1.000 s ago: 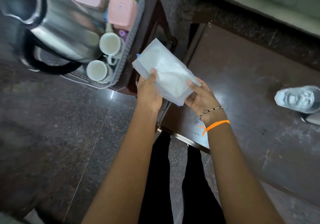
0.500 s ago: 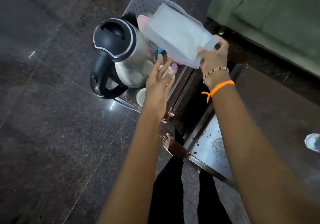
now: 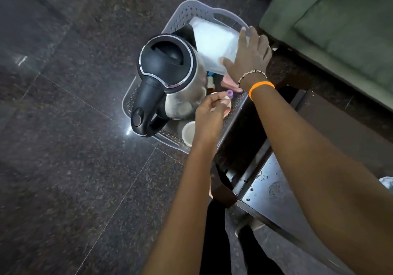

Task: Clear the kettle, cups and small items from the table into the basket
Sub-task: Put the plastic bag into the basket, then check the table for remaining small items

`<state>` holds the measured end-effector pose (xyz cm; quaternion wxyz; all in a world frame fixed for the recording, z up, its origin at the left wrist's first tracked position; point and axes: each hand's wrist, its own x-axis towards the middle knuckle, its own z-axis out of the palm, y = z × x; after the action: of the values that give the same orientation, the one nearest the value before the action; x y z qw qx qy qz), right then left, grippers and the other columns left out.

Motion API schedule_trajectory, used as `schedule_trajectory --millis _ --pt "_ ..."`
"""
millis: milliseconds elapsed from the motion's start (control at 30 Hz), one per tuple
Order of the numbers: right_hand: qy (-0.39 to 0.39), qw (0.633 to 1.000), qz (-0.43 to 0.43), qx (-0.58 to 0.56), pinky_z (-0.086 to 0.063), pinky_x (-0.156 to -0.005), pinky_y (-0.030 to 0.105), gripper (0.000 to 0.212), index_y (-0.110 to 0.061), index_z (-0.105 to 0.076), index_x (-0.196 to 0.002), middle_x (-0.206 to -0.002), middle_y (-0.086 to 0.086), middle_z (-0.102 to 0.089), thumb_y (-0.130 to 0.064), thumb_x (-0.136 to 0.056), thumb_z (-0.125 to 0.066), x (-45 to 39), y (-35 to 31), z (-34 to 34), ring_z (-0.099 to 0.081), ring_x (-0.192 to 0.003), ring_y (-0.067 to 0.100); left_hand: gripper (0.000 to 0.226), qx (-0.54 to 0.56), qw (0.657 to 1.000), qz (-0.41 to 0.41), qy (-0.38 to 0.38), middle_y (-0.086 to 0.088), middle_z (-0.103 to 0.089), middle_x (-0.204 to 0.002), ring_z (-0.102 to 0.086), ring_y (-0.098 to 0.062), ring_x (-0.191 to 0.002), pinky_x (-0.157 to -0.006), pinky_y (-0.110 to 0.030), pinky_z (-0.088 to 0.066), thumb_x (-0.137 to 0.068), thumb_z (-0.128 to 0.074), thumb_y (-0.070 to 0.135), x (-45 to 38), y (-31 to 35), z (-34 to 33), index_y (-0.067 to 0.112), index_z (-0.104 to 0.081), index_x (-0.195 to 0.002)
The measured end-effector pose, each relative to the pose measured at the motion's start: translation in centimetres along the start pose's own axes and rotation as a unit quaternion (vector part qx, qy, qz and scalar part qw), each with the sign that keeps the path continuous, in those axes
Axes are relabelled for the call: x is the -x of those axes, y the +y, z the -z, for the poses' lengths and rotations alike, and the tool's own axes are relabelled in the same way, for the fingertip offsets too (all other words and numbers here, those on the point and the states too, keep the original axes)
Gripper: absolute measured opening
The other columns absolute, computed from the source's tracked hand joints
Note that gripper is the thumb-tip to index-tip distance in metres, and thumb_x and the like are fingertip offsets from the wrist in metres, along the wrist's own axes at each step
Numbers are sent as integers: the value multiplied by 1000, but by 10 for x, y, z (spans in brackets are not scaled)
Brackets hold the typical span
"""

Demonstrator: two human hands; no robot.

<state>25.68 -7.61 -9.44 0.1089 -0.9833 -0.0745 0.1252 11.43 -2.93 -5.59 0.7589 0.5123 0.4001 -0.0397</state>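
Grey basket upper centre of frame, on floor; holds kettle w/ two cups below it. Right hand flat, fingers straight, pressing white packet at basket's top right. Left hand centre frame, loosely curled over a cup, grip can't tell.

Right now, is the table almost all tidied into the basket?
Nearly. The steel kettle with the black lid and a white cup already sit in the grey plastic basket. The right hand is laying a white plastic packet in; the left hand is at another cup. A clear object at the table's right edge may remain.
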Motion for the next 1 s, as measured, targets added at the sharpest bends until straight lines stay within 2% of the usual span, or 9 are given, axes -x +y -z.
schedule_trajectory --millis 67,200,367,467,533,633,733,833,1000 --pt "23 999 33 35 -7 -116 57 73 -18 -13 -149 -160 6 -9 -45 -90 -48 7 3 -5 -4 -146 37 28 -14 1000 7 5 6 -63 -82 -57 -10 -81 -77 -18 -48 -89 -53 1 -3 2 3 26 -63 -80" --pt "13 992 113 57 -2 -113 64 54 -29 -29 -144 -158 6 -17 -47 -93 -37 18 8 -12 -5 -146 36 19 -25 999 23 4 -6 -63 -95 -57 -12 -85 -80 -21 -47 -90 -52 3 -4 4 5 19 -63 -90" --pt "-28 987 131 88 2 -112 65 59 -31 -29 -143 -159 6 -14 -51 -89 -43 15 8 -16 -4 -146 38 24 -28 999 21 21 -10 -62 -98 -57 -18 -90 -88 -29 -49 -90 -51 2 -2 1 2 21 -62 -82" --pt "-46 982 149 102 3 -113 66 57 -30 -30 -143 -159 5 -15 -50 -91 -41 10 4 -11 -1 -146 38 25 -25 999 25 35 -9 -63 -97 -59 -15 -85 -75 -18 -50 -89 -53 2 0 -4 -3 22 -63 -79" --pt "-43 986 147 69 2 -114 64 52 -28 -32 -142 -158 2 -18 -46 -93 -38 12 6 -3 -2 -147 33 23 -17 999 24 44 -7 -63 -94 -60 -10 -78 -74 -16 -51 -88 -54 1 4 -7 -7 20 -64 -80" --pt "-14 988 146 -40 -4 -118 52 43 -21 -43 -138 -155 0 -28 -29 -95 -41 26 16 10 -13 -147 24 17 -5 999 6 52 -6 -64 -91 -60 -10 -76 -82 -22 -53 -88 -55 1 10 -9 -15 14 -65 -86" --pt "14 973 162 -167 -20 -114 32 37 -9 -56 -126 -143 8 -47 -11 -91 -43 49 35 23 -38 -136 22 18 -11 999 -11 49 -10 -66 -99 -61 -9 -77 -81 -20 -52 -90 -52 0 21 -14 -30 9 -64 -99" --pt "52 954 133 -265 -41 -98 33 28 -3 -67 -107 -117 16 -63 -3 -87 -47 78 59 34 -59 -111 28 21 -28 998 -22 49 -8 -65 -97 -60 -9 -77 -79 -19 -51 -91 -50 1 32 -22 -46 8 -63 -105" --pt "68 939 55 -333 -52 -81 35 19 -5 -70 -92 -96 15 -67 -3 -86 -52 139 119 35 -64 -86 25 21 -67 997 -27 26 1 -64 -85 -60 -8 -76 -73 -16 -50 -92 -47 4 64 -47 -74 17 -63 -97"
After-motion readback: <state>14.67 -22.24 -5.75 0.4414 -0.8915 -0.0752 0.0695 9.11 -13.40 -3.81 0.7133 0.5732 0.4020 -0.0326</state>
